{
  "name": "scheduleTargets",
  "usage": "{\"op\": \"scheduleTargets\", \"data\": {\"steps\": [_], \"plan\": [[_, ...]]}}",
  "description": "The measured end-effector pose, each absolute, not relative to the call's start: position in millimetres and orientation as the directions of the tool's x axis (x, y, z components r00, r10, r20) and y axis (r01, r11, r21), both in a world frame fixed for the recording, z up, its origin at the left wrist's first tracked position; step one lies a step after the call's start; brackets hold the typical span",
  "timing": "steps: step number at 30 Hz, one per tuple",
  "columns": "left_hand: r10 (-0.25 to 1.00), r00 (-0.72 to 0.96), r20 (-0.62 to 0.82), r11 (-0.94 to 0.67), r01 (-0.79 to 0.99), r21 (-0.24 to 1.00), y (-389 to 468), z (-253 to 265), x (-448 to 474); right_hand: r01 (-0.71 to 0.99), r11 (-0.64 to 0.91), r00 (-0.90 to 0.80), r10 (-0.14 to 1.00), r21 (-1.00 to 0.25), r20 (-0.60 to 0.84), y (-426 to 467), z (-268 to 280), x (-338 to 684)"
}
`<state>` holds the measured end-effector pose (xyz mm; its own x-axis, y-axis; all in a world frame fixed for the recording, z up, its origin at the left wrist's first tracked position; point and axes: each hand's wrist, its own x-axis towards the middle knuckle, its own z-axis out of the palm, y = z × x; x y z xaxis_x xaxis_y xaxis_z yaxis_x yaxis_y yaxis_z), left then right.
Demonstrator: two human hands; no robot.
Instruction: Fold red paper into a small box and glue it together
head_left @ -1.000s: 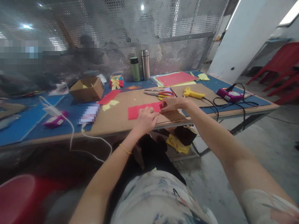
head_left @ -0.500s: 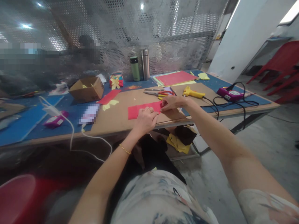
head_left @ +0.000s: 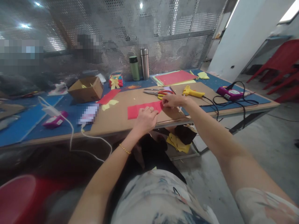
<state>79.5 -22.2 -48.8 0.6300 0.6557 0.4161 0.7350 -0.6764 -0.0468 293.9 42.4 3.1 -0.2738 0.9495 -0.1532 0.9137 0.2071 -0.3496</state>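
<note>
The middle of the red strip (head_left: 133, 112) is covered by the left hand (head_left: 147, 117), and its right end is largely hidden by the fingers of the right hand (head_left: 171, 101). By the right hand that end is pinched between thumb and fingers; the left hand is laid over the strip with its fingers bent, and whether anything is gripped by it cannot be told. The right fingertips cannot be made out clearly. The tip of the yellow glue gun (head_left: 193, 92) is partly masked by the right wrist, and the ends of the tool handles (head_left: 168, 94) are crowded just behind that hand. A pale object (head_left: 89, 114) at the left is blurred into blocks, and a red seat (head_left: 18, 199) is cut off at the lower left corner.

The strip is flat, matte and bright red, long and narrow, with a straight left end and faint crease lines seen across it. It is placed near the front edge of the tabletop (head_left: 39, 132), on a brown cardboard sheet (head_left: 112, 121).
</note>
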Motion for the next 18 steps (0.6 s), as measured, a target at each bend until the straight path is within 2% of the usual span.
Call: {"op": "scheduleTargets", "data": {"steps": [2,5,8,11,13,15,18], "plan": [[0.654,0.637,0.409,-0.681,0.731,-0.05,-22.3,-48.4,79.8,0.942,0.236,-0.261,0.962,-0.237,-0.079,38.4,1.6,290.1],[0.657,0.641,0.398,-0.689,0.724,-0.029,-22.1,-48.3,80.8,0.952,0.294,-0.284,0.952,-0.082,0.111,25.0,-6.1,279.9],[0.667,0.631,0.396,-0.681,0.732,-0.017,-21.1,-50.3,82.4,0.923,0.377,-0.348,0.905,-0.08,0.244,3.4,-22.9,266.5],[0.675,0.618,0.402,-0.677,0.736,0.004,-21.6,-55.4,82.5,0.863,0.468,-0.382,0.85,-0.188,0.363,-16.5,-44.3,255.1],[0.667,0.617,0.417,-0.693,0.72,0.043,-24.8,-59.2,79.0,0.857,0.473,-0.345,0.822,-0.204,0.454,-24.7,-56.3,250.1],[0.647,0.608,0.461,-0.713,0.696,0.081,-30.5,-61.4,70.6,0.855,0.49,-0.345,0.782,-0.169,0.519,-29.6,-63.9,246.7],[0.629,0.536,0.564,-0.694,0.713,0.096,-40.3,-59.8,47.7,0.856,0.512,-0.402,0.744,-0.069,0.533,-36.4,-67.8,242.0]]}}
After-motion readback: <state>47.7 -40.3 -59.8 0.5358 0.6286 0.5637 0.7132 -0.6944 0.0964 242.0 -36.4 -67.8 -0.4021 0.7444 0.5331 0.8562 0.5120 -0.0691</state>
